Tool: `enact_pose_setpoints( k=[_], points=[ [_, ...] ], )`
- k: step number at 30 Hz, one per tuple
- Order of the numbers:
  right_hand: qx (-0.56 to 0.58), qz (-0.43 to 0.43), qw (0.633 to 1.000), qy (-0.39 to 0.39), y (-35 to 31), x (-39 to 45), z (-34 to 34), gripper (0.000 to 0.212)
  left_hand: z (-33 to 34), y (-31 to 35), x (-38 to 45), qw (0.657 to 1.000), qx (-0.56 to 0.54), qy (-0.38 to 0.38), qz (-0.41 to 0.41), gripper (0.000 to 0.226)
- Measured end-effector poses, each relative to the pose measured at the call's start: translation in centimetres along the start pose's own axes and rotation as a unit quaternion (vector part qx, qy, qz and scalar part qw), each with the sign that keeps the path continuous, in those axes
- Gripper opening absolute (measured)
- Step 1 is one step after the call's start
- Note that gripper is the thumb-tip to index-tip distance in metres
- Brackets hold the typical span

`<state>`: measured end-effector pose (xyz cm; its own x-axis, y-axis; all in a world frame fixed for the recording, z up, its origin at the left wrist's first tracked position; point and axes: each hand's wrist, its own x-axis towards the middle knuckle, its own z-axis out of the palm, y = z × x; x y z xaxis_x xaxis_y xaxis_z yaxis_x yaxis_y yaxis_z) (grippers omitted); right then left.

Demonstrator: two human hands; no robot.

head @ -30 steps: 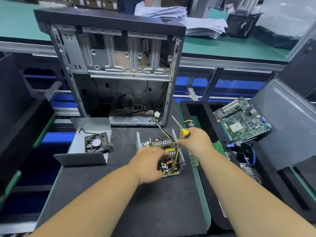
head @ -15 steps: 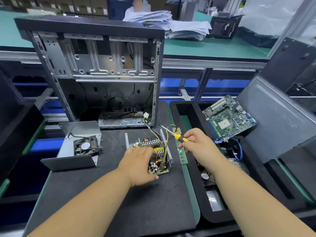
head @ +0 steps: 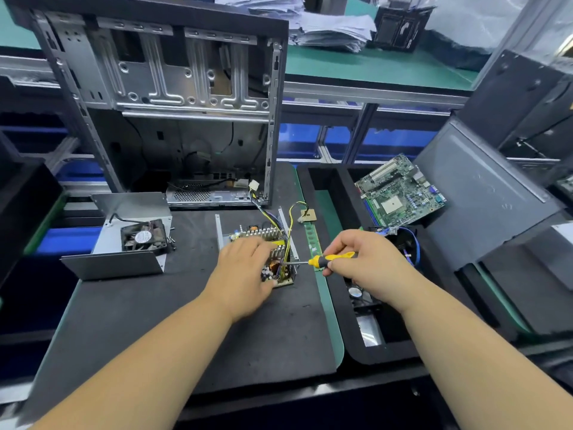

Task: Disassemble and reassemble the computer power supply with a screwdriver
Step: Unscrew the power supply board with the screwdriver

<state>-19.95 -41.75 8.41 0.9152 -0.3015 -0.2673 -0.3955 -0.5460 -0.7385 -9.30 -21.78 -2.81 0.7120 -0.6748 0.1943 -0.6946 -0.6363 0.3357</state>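
Observation:
The opened power supply [head: 280, 243] lies on the black mat, its circuit board, heatsink and yellow and black wires exposed. My left hand [head: 245, 268] rests on the board with fingers curled over its left and near side, hiding much of it. My right hand [head: 362, 265] grips a yellow-handled screwdriver [head: 330, 259]; the shaft points left, and its tip is at the board's right edge. The power supply cover [head: 124, 243] with its black fan [head: 144, 237] lies to the left.
An open computer case [head: 161, 97] stands behind the mat [head: 186, 321]. A green memory stick [head: 311, 240] lies beside the power supply. A black tray [head: 350, 305] on the right holds a motherboard [head: 400, 190] and blue cables. Small screws [head: 172, 240] lie by the fan.
My right hand has swung the screwdriver down from pointing up and left to lying nearly level, its tip now at the board's right edge. My left hand stayed on the board.

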Motion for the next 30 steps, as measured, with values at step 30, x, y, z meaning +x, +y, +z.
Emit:
enact_pose_setpoints(
  k=[30],
  points=[
    [0.043,-0.101,0.99,0.092,-0.4,-0.9,-0.9,0.029,-1.2,2.5,-0.4,0.99,-0.112,0.055,-0.065,0.006]
  ],
)
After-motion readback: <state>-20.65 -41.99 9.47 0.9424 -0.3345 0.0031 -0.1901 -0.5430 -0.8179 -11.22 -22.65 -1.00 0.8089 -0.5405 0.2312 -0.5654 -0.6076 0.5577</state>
